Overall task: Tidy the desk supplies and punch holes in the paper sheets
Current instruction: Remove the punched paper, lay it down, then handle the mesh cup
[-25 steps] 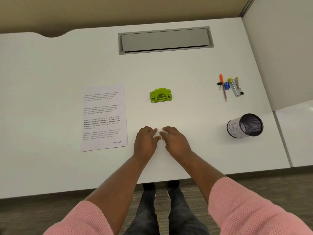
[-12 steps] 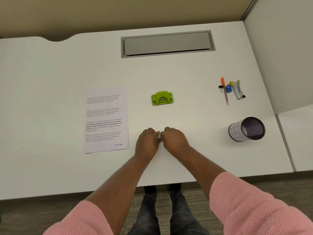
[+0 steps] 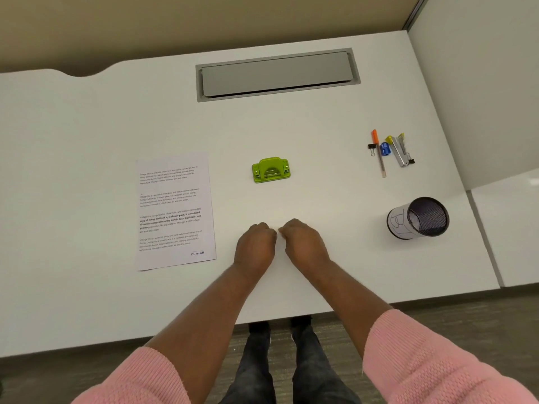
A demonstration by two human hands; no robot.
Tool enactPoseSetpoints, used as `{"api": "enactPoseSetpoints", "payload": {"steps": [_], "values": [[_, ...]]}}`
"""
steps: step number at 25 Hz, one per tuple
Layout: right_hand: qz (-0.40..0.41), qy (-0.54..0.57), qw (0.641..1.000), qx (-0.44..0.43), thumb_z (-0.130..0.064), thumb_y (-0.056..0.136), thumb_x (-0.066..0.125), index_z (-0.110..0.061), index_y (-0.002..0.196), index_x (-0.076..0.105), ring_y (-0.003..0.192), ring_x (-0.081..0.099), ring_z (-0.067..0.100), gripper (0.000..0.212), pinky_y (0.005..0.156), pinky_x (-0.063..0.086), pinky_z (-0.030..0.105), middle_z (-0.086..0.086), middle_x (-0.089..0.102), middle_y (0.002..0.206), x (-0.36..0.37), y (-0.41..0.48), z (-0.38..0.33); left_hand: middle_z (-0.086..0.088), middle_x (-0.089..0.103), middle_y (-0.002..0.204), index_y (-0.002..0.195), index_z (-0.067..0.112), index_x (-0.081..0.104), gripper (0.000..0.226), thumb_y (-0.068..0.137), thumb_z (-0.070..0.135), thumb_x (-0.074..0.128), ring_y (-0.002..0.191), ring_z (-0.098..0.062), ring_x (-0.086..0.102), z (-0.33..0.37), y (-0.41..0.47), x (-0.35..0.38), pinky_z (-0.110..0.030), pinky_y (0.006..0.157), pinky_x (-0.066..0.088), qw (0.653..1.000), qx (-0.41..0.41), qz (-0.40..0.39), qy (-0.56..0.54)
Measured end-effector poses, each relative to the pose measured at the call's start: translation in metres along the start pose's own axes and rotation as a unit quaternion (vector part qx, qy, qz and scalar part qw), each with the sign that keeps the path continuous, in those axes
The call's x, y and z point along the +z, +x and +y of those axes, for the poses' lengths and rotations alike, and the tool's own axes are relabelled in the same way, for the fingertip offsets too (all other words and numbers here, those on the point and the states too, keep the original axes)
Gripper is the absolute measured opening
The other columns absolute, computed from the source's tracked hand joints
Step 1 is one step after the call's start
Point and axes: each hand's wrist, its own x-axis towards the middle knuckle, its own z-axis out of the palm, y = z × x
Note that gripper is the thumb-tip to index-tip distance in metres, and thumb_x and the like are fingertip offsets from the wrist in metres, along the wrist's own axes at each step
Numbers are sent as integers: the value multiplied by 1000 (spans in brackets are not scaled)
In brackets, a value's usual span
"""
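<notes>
A printed paper sheet [image 3: 176, 210] lies flat on the white desk [image 3: 87, 141] at the left. A green hole punch [image 3: 271, 170] sits in the middle, beyond my hands. At the right lie an orange-capped pen [image 3: 379, 153], a black binder clip [image 3: 372, 148], a blue sharpener [image 3: 385, 149] and a silver stapler [image 3: 400, 154]. A black mesh pen cup [image 3: 418, 218] stands nearer the front right. My left hand [image 3: 254, 246] and my right hand [image 3: 303, 243] rest side by side on the desk, fingers curled under, holding nothing.
A grey cable hatch [image 3: 277, 74] is set into the desk at the back. A white partition [image 3: 478, 91] rises along the right side. The desk's front edge runs just behind my wrists, with my legs and the floor below.
Both hands have curled their fingers in from flat to loose fists and parted slightly. The view has shifted a little.
</notes>
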Motion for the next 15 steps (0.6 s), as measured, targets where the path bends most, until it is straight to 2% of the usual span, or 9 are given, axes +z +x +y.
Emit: {"api": "enactPoseSetpoints", "payload": {"steps": [3, 6, 8, 12, 15], "values": [[-30, -70, 996, -42, -2, 90, 48, -9, 97, 67, 94, 57, 23, 21, 70, 48, 37, 4, 59, 102, 1, -6, -3, -4, 59, 84, 80, 11, 64, 20, 91, 11, 47, 83, -24, 56, 5, 0, -2, -31, 62, 31, 1000, -4, -24, 8], [-78, -149, 984, -65, 3, 82, 47, -7, 90, 63, 88, 55, 24, 21, 62, 36, 36, 7, 56, 96, -5, 0, -10, -1, 47, 78, 73, 15, 50, 16, 86, 8, 47, 79, -23, 48, 11, 2, -6, -32, 61, 28, 999, -7, -49, 11], [-92, -188, 975, -72, 5, 78, 47, -7, 88, 61, 85, 57, 26, 21, 61, 30, 35, 8, 57, 94, -9, 6, -14, -3, 52, 82, 75, 13, 51, 12, 85, 7, 47, 78, -20, 42, 12, 2, -6, -32, 62, 30, 999, -6, -53, 6], [-101, -202, 971, -73, 3, 80, 48, -9, 89, 63, 84, 58, 26, 21, 62, 28, 33, 8, 60, 92, -4, 12, -16, -4, 56, 84, 78, 9, 56, 14, 89, 12, 48, 81, -22, 49, 4, 0, -4, -36, 63, 39, 999, -11, -39, -20], [-81, -180, 978, -68, -2, 83, 49, -11, 90, 65, 86, 61, 27, 19, 62, 30, 33, 8, 63, 92, 0, 16, -15, -1, 53, 82, 76, 12, 52, 19, 93, 19, 49, 79, -22, 51, -1, -2, -6, -35, 62, 37, 998, -26, -39, -46]]}}
